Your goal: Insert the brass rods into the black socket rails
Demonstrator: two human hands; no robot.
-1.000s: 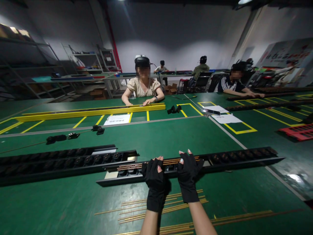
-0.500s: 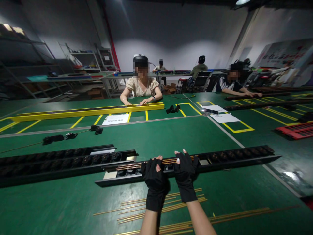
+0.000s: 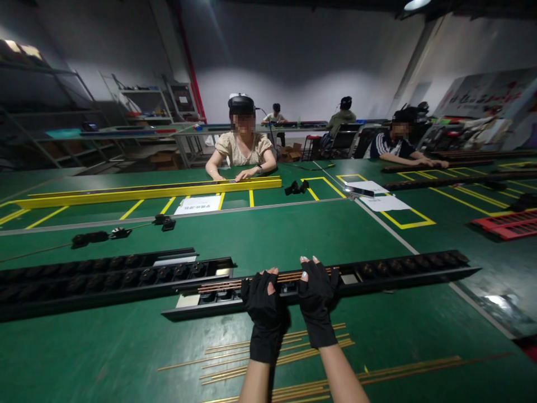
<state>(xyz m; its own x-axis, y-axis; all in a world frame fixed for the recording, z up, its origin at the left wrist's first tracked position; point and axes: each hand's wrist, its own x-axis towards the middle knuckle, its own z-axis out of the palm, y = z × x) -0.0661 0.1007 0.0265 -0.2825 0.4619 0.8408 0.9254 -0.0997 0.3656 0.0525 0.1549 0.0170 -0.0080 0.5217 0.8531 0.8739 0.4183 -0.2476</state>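
Both my hands wear black fingerless gloves and lie over a long black channel that holds rows of small black parts. My left hand has its fingers curled over a bundle of thin copper-coloured rods lying along the channel's top. A short way to the right, my right hand closes over the same bundle, thumb toward the left hand. Between the hands the rods show; under the palms they are hidden. Loose brass-coloured rods are spread on the green table below my wrists.
More black channels with similar parts lie at left, close to mine. Beyond are black pieces on a rod, a long yellow rail and paper sheets. A co-worker sits opposite, another person at right. A red slotted part lies far right.
My hands and the rods stay almost where they were. The view has shifted very slightly; the co-worker opposite has moved one hand a little to the left.
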